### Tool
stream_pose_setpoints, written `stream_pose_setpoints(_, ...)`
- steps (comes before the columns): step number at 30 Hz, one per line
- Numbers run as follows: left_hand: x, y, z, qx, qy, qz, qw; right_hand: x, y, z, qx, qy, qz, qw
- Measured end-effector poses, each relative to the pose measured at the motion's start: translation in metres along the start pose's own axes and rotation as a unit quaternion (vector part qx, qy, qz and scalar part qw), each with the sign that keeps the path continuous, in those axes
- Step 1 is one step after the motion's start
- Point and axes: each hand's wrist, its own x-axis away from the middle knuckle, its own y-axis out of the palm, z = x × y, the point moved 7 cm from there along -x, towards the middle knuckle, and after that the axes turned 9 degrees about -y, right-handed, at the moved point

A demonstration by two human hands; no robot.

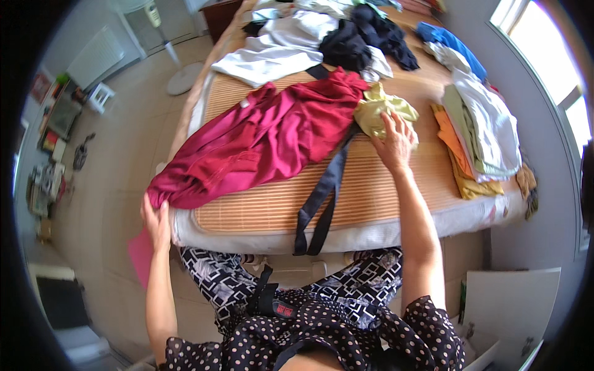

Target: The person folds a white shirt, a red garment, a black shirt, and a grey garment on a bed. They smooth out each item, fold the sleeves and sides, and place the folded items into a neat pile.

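Note:
A crimson satin garment (266, 139) lies crumpled slantwise over the bed, from its near left corner toward the middle. At its near left end my left hand (157, 221) grips the fabric at the bed's edge, with the thumb showing and other fingers partly hidden. My right hand (396, 145) reaches over a bunched pale yellow cloth (374, 111), its fingers apart and seemingly resting on it. Between the two, a black strap (328, 185) runs from beside the yellow cloth down over the bed's front edge.
A bamboo mat (365, 198) covers the bed. Folded clothes (489, 123) are stacked at the right, by the window wall. White garments (272, 49) and black garments (352, 43) are heaped at the back. A pedestal fan (184, 79) stands on the floor at the left.

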Motion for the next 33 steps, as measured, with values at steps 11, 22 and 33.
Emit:
stream_pose_setpoints(11,-0.024,0.0,0.084,-0.091,0.17,0.08,0.978,-0.004,-0.029,0.053,0.083,0.077,-0.018,0.993)
stream_pose_setpoints(22,-0.014,0.042,0.116,-0.07,0.269,-0.177,0.944,0.053,0.003,-0.067,-0.165,-0.197,-0.168,0.952)
stream_pose_setpoints(33,0.003,0.013,0.038,0.345,-0.154,-0.2,0.904,-0.012,0.058,-0.119,-0.144,-0.078,-0.219,0.962)
